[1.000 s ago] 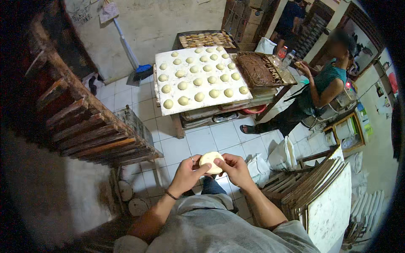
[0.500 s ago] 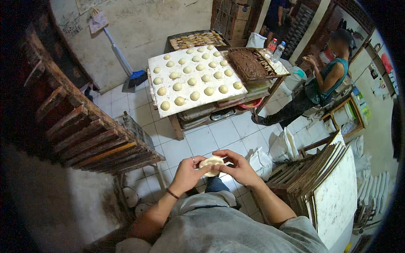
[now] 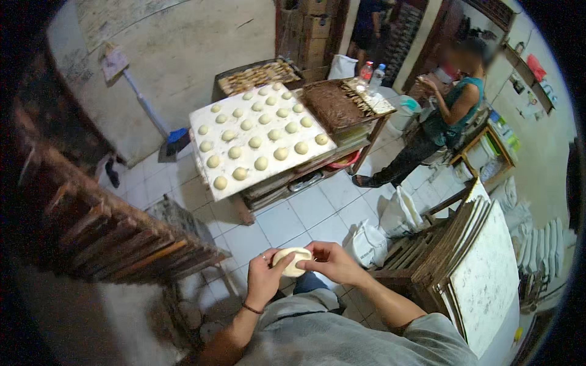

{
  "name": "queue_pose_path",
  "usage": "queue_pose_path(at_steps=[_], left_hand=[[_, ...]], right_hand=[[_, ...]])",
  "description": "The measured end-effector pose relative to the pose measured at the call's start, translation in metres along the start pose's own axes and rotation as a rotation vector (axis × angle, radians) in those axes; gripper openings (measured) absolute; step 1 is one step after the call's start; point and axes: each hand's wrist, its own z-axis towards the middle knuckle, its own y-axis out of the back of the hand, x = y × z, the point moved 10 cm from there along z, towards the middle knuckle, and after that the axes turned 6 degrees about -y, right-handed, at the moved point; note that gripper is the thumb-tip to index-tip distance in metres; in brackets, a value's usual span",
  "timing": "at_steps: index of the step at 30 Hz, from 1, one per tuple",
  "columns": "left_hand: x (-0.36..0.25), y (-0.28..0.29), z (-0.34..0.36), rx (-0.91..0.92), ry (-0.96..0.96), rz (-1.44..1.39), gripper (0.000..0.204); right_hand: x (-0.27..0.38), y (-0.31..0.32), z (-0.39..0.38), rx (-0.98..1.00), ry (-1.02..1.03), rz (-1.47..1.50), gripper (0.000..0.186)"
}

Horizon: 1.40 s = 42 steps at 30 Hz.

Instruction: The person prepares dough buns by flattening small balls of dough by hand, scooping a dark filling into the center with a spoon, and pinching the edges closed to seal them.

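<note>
A pale, flattened round of dough [image 3: 293, 270] is held in front of my body, over the tiled floor. My left hand [image 3: 266, 277] is closed around its left side, with the thumb lying across the top. From the right, my right hand [image 3: 334, 263] grips the other edge, thumb pressed on the dough's face. The fingers beneath the dough are partly hidden. Beyond my hands, a white floured board [image 3: 241, 130] rests on a wooden table and carries rows of round dough balls [image 3: 261, 163].
Right of the board lies a tray of brown filling [image 3: 329, 105]; behind is a tray of filled pieces [image 3: 256, 77]. A wooden rack [image 3: 122, 226] stands left, stacked boards [image 3: 482, 262] and white sacks [image 3: 368, 244] right. A person [image 3: 448, 116] stands at the far right.
The dough has turned and tilted between my fingers, and my hands sit slightly lower in the picture. The whole view has shifted, moving the table left and down.
</note>
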Motion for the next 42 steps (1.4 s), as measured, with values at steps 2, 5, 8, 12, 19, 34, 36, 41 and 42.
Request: queue_pose_path(at_steps=[2,5,8,12,19,34,36,41,42], left_hand=[[0.031,0.000,0.009,-0.024,0.079,-0.142,0.028],[0.027,-0.021,0.022,0.187,0.196,-0.337,0.028],[0.029,-0.035,0.048,0.373,0.264,-0.110,0.029],[0.006,-0.031,0.082,0.181,0.223,-0.036,0.023],[0.009,-0.071,0.124,0.208,0.208,-0.376,0.029],[0.027,-0.126,0.185,0.134,0.100,-0.393,0.025],[0.024,-0.124,0.191,0.195,0.073,-0.324,0.026],[-0.019,-0.080,0.196,0.115,0.093,-0.082,0.026],[-0.020,-0.069,0.199,0.058,0.064,-0.061,0.025]], right_hand=[[-0.010,0.020,0.011,-0.032,-0.058,-0.096,0.018],[-0.001,0.038,0.018,0.007,0.006,-0.153,0.016],[0.031,0.043,0.025,0.053,0.121,-0.277,0.021],[0.036,0.078,0.041,0.064,0.050,-0.006,0.026],[0.036,0.136,0.064,0.090,0.061,0.075,0.026],[0.015,0.207,0.116,0.012,0.027,-0.057,0.027],[0.040,0.200,0.114,0.049,0.069,-0.071,0.026],[0.091,0.180,0.107,0.031,0.055,-0.101,0.030],[0.091,0.181,0.108,0.000,0.015,-0.025,0.030]])
